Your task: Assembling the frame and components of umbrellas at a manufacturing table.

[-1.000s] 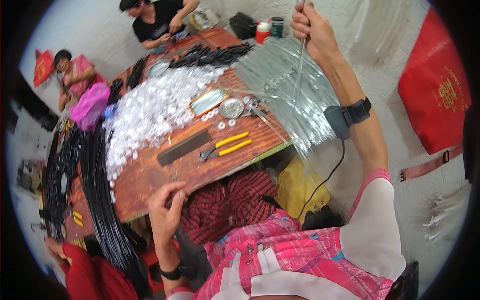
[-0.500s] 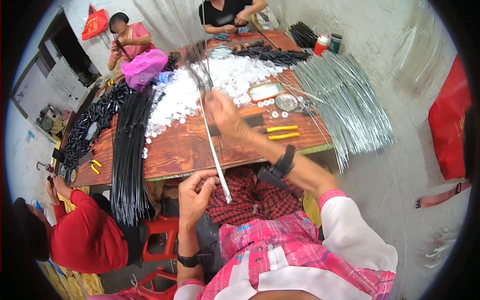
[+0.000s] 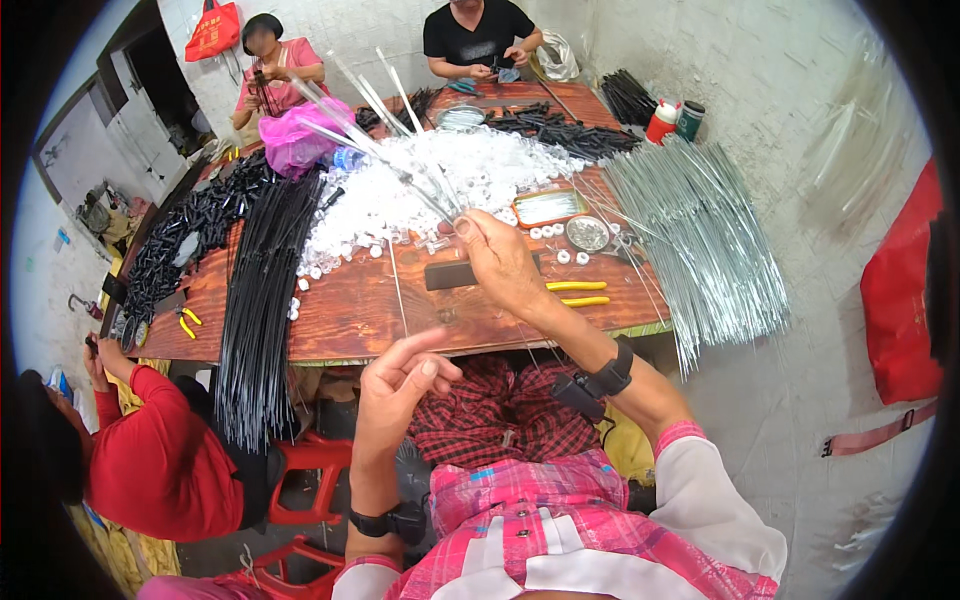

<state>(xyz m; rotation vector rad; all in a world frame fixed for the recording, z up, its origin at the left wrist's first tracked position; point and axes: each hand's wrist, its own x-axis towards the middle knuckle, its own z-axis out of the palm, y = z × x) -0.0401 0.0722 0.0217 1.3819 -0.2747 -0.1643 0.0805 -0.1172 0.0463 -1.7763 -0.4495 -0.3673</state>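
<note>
Overhead, the right hand was raised above the near edge of the wooden tabletop, its fingers pinched shut on a small bundle of thin silvery rods; the rods fanned out from the grip toward eleven o'clock, crossing over the heap of small clear plastic pieces that covered the middle of the tabletop; the left hand hovered below the tabletop's near edge at about seven o'clock from the right hand, loosely half-open, forefinger stretched toward one o'clock, holding nothing that could be made out; just beyond the right hand lay a dark flat bar, and at three o'clock from it a pair of yellow-handled pliers; a round metal dish and a shallow rectangular tray sat at one o'clock; a broad sheaf of silvery rods hung over the tabletop's right end; a thick bundle of black rods draped over the near edge at nine o'clock, beside a person in a red sleeve; two more people sat at the far end.
</note>
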